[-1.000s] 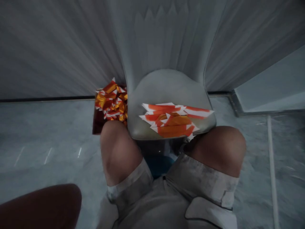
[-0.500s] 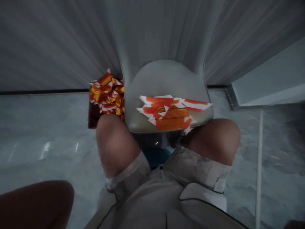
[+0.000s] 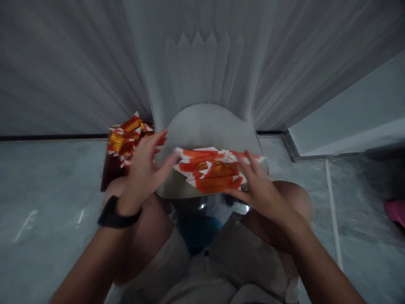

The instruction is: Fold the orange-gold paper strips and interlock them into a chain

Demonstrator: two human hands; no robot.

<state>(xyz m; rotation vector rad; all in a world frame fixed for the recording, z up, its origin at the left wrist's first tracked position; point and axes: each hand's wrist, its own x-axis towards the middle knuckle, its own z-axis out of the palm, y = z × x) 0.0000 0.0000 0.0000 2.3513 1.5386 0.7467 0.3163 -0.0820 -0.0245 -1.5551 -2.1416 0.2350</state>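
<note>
A stack of folded orange-and-white paper pieces [image 3: 210,172] lies on a grey stool seat [image 3: 205,126] between my knees. My left hand [image 3: 144,173] hangs open over the seat's left side, its thumb close to the stack's left end. My right hand [image 3: 259,190] is open too, with its fingers spread at the stack's right end and apparently touching it. Neither hand holds anything. To the left of the seat, a heap of shiny gold-and-red folded pieces [image 3: 126,141] sits in a dark red box [image 3: 109,179], partly behind my left hand.
A black band [image 3: 118,214] circles my left wrist. Grey drapery [image 3: 63,71] hangs behind the stool above a dark skirting line. A blue object [image 3: 198,232] sits below the seat, and a pink object [image 3: 395,212] shows at the right edge of the pale stone floor [image 3: 47,190].
Both my hands and forearms have come into view over the seat; earlier only my knees and a dark shape at lower left showed. The papers appear unmoved.
</note>
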